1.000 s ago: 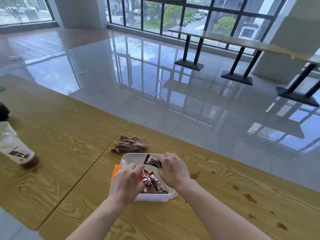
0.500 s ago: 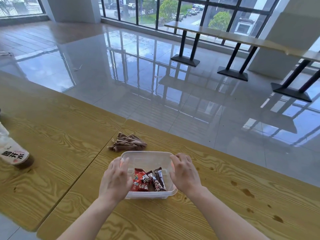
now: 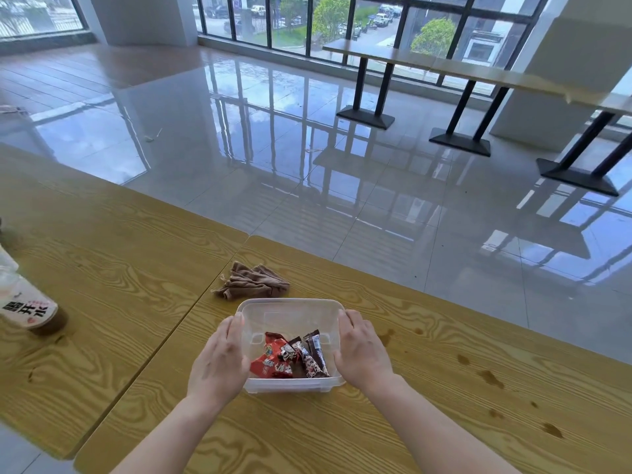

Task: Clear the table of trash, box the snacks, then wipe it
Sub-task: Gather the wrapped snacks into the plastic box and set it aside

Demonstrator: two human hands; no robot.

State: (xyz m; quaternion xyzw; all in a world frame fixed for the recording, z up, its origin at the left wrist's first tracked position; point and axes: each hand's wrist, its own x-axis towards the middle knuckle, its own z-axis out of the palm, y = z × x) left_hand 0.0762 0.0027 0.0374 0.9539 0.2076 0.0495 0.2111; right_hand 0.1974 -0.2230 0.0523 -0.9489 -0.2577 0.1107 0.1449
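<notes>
A clear plastic box (image 3: 290,313) stands on the wooden table (image 3: 444,415) right in front of me. Inside lie a red snack packet (image 3: 270,362) and two dark wrapped bars (image 3: 313,354). A clear lid seems to lie on top of the box. My left hand (image 3: 219,366) clasps the box's left side with its fingers on the top edge. On the opposite side my right hand (image 3: 362,354) clasps it the same way. A crumpled brown cloth (image 3: 253,282) lies just behind the box.
A bottle (image 3: 29,307) with a white label and dark drink stands at the left on the adjoining table (image 3: 102,261). Brown stains (image 3: 490,377) dot the wood at the right. Beyond the table's far edge lies glossy tiled floor.
A second ago my hands were putting wrapped snacks into the box. Now the snacks lie inside and both hands have moved to the box's sides. The orange thing beside the box is out of sight.
</notes>
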